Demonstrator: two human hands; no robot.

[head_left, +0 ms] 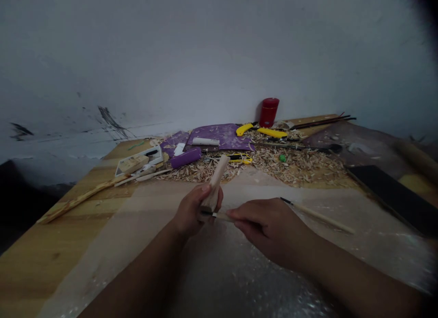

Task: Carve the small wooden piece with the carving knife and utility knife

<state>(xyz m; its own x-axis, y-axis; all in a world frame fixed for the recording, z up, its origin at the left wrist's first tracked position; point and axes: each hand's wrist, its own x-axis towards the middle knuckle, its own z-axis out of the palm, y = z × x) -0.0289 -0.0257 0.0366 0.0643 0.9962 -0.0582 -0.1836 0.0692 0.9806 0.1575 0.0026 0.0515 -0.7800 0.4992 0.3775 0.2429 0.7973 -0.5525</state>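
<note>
Shavings (304,166) heaped ahead of you, red canister (269,112) behind, dark-tipped stick (323,216) off right. Plastic sheet (150,208) over wooden table (30,272), pale wall (205,49). Above the sheet, your left hand (191,208) grips the wood piece (218,175); your right hand (270,229) pinches a small tool (224,216) at its near end.

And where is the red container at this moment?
In the head view, the red container stands at the back of the table, right of centre, near the wall, just behind a yellow handle.
</note>
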